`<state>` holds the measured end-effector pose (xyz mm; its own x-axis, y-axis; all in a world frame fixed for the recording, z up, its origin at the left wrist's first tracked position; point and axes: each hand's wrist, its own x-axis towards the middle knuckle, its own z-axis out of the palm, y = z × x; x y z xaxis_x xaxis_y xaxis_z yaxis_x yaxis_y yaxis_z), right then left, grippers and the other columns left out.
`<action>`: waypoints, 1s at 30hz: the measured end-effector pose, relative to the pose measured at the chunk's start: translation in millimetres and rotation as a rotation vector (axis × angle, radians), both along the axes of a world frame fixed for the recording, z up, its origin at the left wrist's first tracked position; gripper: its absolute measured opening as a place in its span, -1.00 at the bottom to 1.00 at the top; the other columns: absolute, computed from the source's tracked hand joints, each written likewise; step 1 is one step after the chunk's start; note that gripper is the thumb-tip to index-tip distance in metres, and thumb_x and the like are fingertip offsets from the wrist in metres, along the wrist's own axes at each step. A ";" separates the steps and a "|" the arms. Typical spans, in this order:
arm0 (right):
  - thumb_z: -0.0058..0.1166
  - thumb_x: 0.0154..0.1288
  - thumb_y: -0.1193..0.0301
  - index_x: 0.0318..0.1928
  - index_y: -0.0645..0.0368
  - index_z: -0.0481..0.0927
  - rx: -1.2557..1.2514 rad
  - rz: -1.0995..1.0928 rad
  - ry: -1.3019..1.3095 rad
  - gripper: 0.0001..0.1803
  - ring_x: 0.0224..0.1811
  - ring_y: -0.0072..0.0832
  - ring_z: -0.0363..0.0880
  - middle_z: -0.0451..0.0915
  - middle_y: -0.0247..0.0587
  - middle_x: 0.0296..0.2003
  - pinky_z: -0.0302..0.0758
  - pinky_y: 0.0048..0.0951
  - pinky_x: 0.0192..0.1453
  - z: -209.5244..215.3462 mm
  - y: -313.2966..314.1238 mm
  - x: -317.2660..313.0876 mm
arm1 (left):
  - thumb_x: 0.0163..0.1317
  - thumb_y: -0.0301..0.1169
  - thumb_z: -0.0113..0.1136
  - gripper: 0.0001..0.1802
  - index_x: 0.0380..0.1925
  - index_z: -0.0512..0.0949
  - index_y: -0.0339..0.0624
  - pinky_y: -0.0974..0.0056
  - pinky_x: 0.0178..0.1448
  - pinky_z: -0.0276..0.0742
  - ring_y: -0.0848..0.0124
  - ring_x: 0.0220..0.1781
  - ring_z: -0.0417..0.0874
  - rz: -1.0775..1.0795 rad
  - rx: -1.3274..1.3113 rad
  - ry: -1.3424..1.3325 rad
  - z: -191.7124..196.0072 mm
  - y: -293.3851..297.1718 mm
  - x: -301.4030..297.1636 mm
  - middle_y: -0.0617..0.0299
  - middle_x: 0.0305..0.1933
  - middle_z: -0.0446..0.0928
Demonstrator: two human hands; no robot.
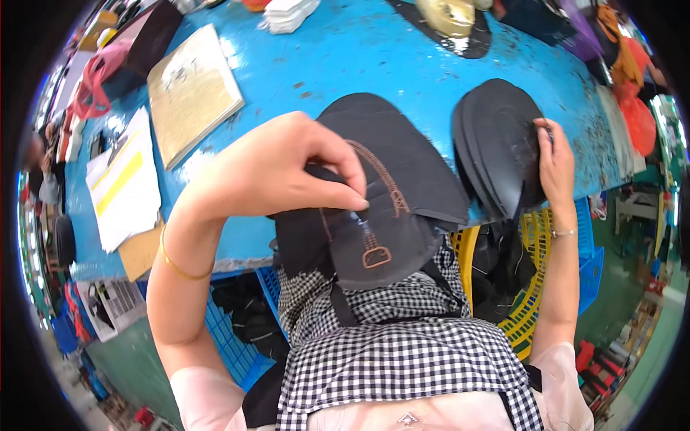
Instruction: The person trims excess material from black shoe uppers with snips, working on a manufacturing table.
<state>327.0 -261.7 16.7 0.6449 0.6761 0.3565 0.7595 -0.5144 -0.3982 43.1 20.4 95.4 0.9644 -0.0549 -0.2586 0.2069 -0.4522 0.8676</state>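
Observation:
A black sewn fabric piece (392, 144) with a rounded top and brown stitched lines runs from the table edge down onto my lap. Its lower flap (384, 266) carries a small D-shaped stitched outline. Over the piece, my left hand (298, 169) is bent at the wrist, thumb and forefinger pinched together. What sits between those fingertips is too small to name. To the right, a stack of black oval pieces (496, 144) lies at the table's front edge. My right hand (557, 161) grips the stack's right side, with a small dark thing showing by its fingertips.
On the blue table (345, 57) lie a tan folder (194, 93) and papers (126, 187) to the left, with a dark box (147, 39) behind. White folded cloths (287, 14) lie farther back. A yellow basket (535, 287) and a blue basket (226, 337) stand below the edge.

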 end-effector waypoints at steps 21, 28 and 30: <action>0.21 0.02 0.52 -0.39 0.14 0.47 -0.284 0.976 0.331 -0.84 -0.47 -0.38 0.55 0.48 -0.32 -0.52 0.44 -0.44 -0.46 67.3 94.8 -135.1 | -0.12 -0.36 0.35 -0.86 -0.54 0.63 -0.15 0.22 -0.32 0.47 0.18 -0.45 0.58 -0.119 0.289 -0.213 -27.4 -12.5 0.6 0.18 -0.54 0.58; 0.20 0.01 0.45 -0.39 0.05 0.42 -0.421 1.183 0.217 -0.81 -0.50 -0.40 0.52 0.39 -0.36 -0.58 0.41 -0.36 -0.54 68.3 104.4 -129.6 | -0.19 -0.29 0.42 -0.74 -0.55 0.58 -0.18 0.20 -0.37 0.44 0.13 -0.47 0.57 0.001 0.473 -0.384 -29.2 -12.5 -4.3 0.12 -0.59 0.53; 0.20 0.01 0.44 -0.40 0.04 0.42 -0.365 1.125 0.193 -0.81 -0.51 -0.40 0.52 0.39 -0.37 -0.58 0.41 -0.37 -0.55 65.2 104.5 -130.7 | -0.18 -0.29 0.42 -0.73 -0.53 0.58 -0.19 0.20 -0.38 0.44 0.14 -0.47 0.57 -0.015 0.477 -0.323 -24.6 -5.8 -2.9 0.12 -0.59 0.53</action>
